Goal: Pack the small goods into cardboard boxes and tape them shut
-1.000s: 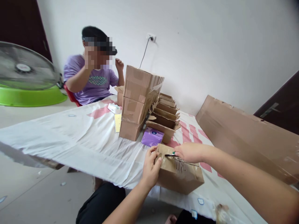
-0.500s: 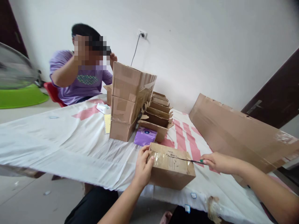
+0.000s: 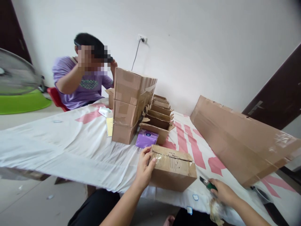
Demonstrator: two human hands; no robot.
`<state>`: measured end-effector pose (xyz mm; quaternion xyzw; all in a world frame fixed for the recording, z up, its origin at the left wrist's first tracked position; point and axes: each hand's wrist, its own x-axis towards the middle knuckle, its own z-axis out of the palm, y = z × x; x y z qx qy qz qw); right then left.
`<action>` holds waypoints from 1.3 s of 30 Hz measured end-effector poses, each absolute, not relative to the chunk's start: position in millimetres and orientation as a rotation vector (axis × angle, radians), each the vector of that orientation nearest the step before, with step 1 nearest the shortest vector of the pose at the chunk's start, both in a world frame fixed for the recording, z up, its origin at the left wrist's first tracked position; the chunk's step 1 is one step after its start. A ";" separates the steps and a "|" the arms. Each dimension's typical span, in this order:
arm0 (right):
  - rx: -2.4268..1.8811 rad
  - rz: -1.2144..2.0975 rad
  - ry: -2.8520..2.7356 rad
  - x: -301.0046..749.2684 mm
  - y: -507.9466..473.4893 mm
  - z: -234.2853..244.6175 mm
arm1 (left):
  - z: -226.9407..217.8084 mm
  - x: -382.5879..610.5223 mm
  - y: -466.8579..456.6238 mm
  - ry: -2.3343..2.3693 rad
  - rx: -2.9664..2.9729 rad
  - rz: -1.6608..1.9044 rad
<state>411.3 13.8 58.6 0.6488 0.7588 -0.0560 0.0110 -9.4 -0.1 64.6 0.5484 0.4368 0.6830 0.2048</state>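
Note:
A small cardboard box (image 3: 175, 177) stands near the table's front edge. A dark slit runs along its taped top beside some printed marks. My left hand (image 3: 144, 166) grips the left end of the box, thumb on the near side and fingers over the far corner. To the right of the box, low over the cloth and apart from the cardboard, my right hand (image 3: 222, 192) is closed around a green-handled utility knife (image 3: 210, 184). The knife's dark blade points left toward the box. A purple packet (image 3: 147, 139) lies just beyond the box.
Stacked closed boxes (image 3: 125, 106) stand behind, beside a row of open boxes (image 3: 160, 117). A large cardboard sheet (image 3: 235, 138) leans at right. Crumpled tape (image 3: 215, 212) hangs at the front edge. A person in a purple shirt (image 3: 82, 81) sits across, left of the stack.
My right hand has drawn the utility knife off the box top, toward me and down. The top seam now shows as an open slit. My left hand keeps its hold on the box.

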 end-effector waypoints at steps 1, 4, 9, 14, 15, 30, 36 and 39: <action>1.993 -0.165 2.365 409.9 13.8 59.8 | 64.4 -9.2 -0.8 1.224 1.527 1.918; 1.956 -0.056 2.454 394.5 19.7 82.9 | 64.7 -8.7 -4.1 1.239 1.526 1.950; 1.850 0.280 2.965 324.2 22.6 151.7 | 66.3 -8.9 -8.5 1.226 1.561 1.970; 1.392 0.317 3.378 229.7 1.2 188.8 | 67.8 -9.6 -7.8 1.180 1.565 1.939; 1.282 0.305 3.420 213.6 -2.2 189.8 | 68.1 -9.5 -7.3 1.175 1.563 1.929; 1.386 0.575 3.049 117.9 -3.5 171.3 | 71.3 -8.3 -9.6 1.141 1.657 1.905; 1.441 0.565 3.005 115.1 -2.7 173.0 | 69.8 -7.2 -10.5 1.118 1.702 1.952; 1.467 0.496 3.005 114.8 -3.2 173.3 | 69.4 -7.0 -10.7 1.098 1.702 1.946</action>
